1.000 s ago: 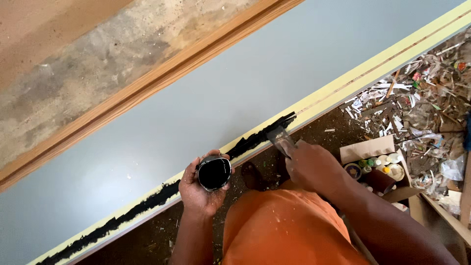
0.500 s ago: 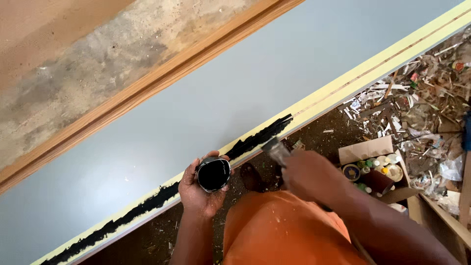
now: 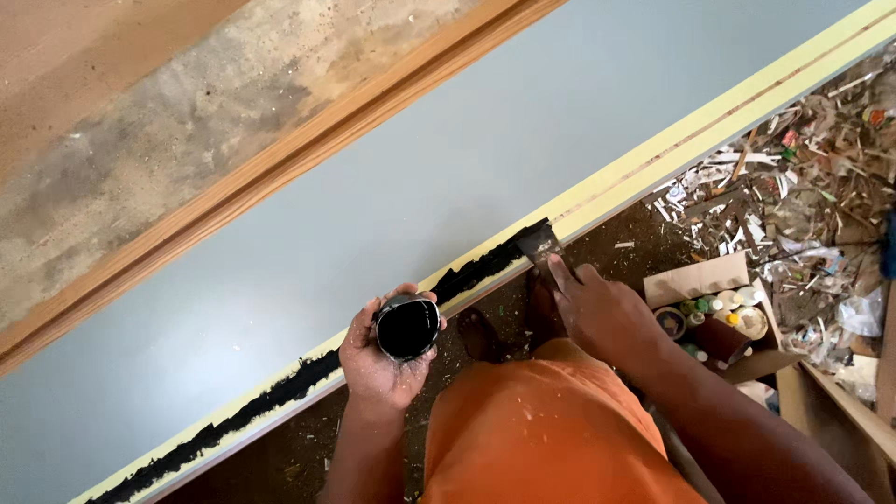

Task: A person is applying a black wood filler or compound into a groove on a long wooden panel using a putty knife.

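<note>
— Left hand point(image 3: 381, 364): state?
— Curled around small round tin point(image 3: 408, 328) of black paste, open mouth up; held just below edge of grey panel point(image 3: 373, 205).
— Right hand point(image 3: 602, 313)?
— Closed on scraper point(image 3: 539, 245), forefinger laid along blade; blade tip touching panel edge at upper end of black strip point(image 3: 280, 397).
— Panel edge itself?
— Pale yellow band point(image 3: 691, 131) running diagonally; coated black from scraper down-left past tin, bare yellow up-right of scraper.
— Beyond panel, far side?
— Wooden rail point(image 3: 308, 154), then worn brown board.
— Near side of panel?
— Orange garment point(image 3: 551, 429) directly under both hands. Open cardboard box point(image 3: 709, 280) of small bottles just right of right hand. Heap of wood scraps and paper litter point(image 3: 803, 177) on floor further right, near bare yellow band.
</note>
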